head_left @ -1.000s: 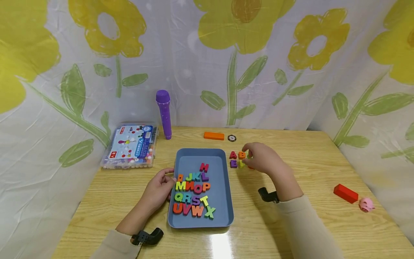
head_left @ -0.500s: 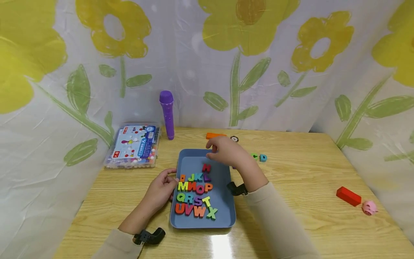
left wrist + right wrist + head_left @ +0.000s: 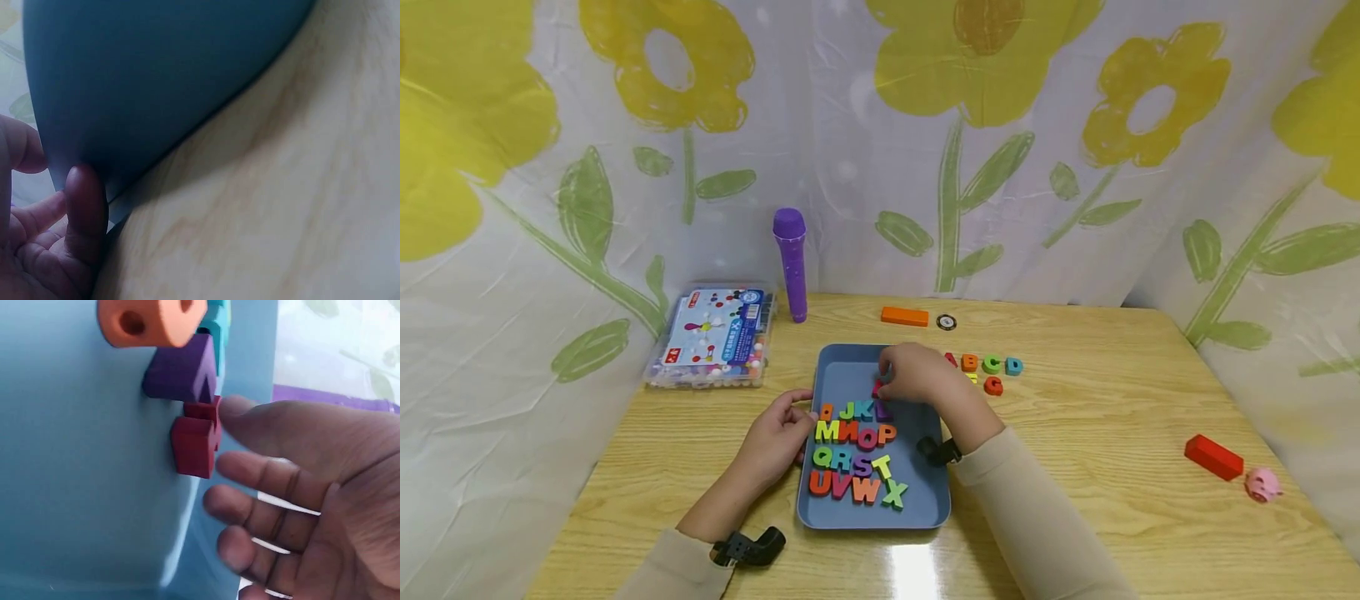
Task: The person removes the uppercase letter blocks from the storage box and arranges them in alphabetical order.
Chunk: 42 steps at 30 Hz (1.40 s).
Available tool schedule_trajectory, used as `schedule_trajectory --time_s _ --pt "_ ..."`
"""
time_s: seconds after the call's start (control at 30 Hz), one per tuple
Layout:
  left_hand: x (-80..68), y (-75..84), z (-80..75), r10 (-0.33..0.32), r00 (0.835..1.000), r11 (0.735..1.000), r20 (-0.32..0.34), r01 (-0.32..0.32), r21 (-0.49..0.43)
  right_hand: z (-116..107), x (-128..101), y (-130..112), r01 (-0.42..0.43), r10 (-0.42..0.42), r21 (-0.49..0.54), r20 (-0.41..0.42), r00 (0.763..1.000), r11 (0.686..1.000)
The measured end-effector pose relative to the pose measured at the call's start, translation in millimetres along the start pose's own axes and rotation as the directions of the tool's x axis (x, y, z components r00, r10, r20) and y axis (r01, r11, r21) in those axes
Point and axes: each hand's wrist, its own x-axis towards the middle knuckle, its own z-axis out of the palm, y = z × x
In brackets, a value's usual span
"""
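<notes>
A blue tray (image 3: 850,375) (image 3: 162,75) (image 3: 75,456) lies mid-table with foam letters I to X in rows. My left hand (image 3: 778,437) grips its left rim, the thumb (image 3: 84,206) against the wall. My right hand (image 3: 913,379) (image 3: 250,434) hovers low over the tray's far part. Its thumb tip and index fingertip touch the red H (image 3: 197,440), and its fingers are nearly straight. A purple L (image 3: 181,372) sits just beyond the H. On the table to the right of the tray lie the letters B (image 3: 969,362), C (image 3: 992,364), D (image 3: 1013,366) and a red G (image 3: 993,385).
A purple toy microphone (image 3: 792,262) stands at the back, with a clear bead box (image 3: 715,337) to its left. An orange block (image 3: 905,316) and a small round disc (image 3: 947,322) lie behind the tray. A red block (image 3: 1213,457) and a pink pig (image 3: 1262,483) sit far right.
My right hand left the letters on the table, moved left over the tray and came down onto the red H. The red G now shows uncovered. The left hand stayed.
</notes>
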Motion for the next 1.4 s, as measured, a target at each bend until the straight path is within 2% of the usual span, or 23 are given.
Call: schedule_trajectory --time_s 0.2,0.63,0.8,0.93,1.03,1.17,1.27,1.4 --pt "-0.5 3.4 1.7 0.004 1.0 1.0 0.003 -0.004 -0.002 4.8 -1.3 0.9 -0.022 0.023 -0.05 0.014 1.0 0.998" --pt "0.2 6.3 4.6 0.006 1.0 1.0 0.009 -0.006 0.019 4.2 -5.4 5.6 -0.059 0.059 -0.029 0.01 0.998 0.998" --pt "0.4 7.0 5.3 0.003 1.0 1.0 0.009 -0.004 0.023 0.6 -6.9 9.0 -0.028 0.028 0.015 0.013 1.0 0.999" --pt "0.1 6.4 4.9 -0.001 1.0 1.0 0.013 0.0 0.025 -11.4 -13.3 14.7 0.03 -0.027 0.084 -0.027 0.999 0.996" --pt "-0.3 5.5 4.0 -0.003 1.0 1.0 0.017 0.002 0.031 -26.4 -24.3 22.0 0.081 -0.068 0.161 -0.086 0.994 0.984" --pt "-1.1 4.5 2.4 -0.003 1.0 0.999 0.017 0.002 0.035 -45.4 -43.9 37.7 0.102 -0.064 0.256 -0.155 0.986 0.961" --pt "-1.1 3.7 1.5 0.001 1.0 0.999 0.016 -0.001 0.036 -55.2 -58.0 56.0 0.069 -0.016 0.285 -0.184 0.983 0.956" --pt "-0.4 1.5 0.2 -0.004 1.0 0.999 0.014 0.003 0.039 -60.6 -73.7 89.1 -0.004 0.06 0.271 -0.199 0.978 0.963"
